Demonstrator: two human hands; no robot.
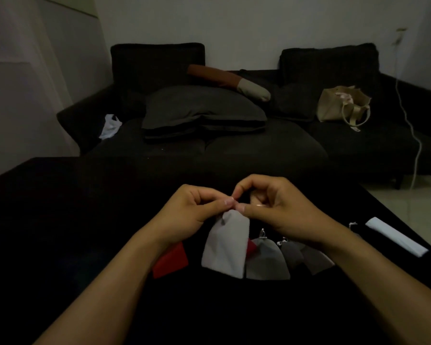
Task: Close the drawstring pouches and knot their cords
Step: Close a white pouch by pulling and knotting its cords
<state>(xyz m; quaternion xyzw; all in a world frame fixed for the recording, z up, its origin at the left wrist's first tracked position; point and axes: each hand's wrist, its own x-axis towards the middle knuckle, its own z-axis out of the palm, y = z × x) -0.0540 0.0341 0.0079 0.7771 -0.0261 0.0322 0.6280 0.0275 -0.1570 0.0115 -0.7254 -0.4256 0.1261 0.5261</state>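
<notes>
Head view: light grey pouch point(224, 242) hangs beneath both pinching hands point(232, 207).

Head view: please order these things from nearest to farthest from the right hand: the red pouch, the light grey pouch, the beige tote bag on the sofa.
1. light grey pouch: at the fingertips of the right hand, held up between both hands.
2. red pouch: on the dark table, lower left, under the left forearm.
3. beige tote bag: far back, on the sofa's right seat.
</notes>
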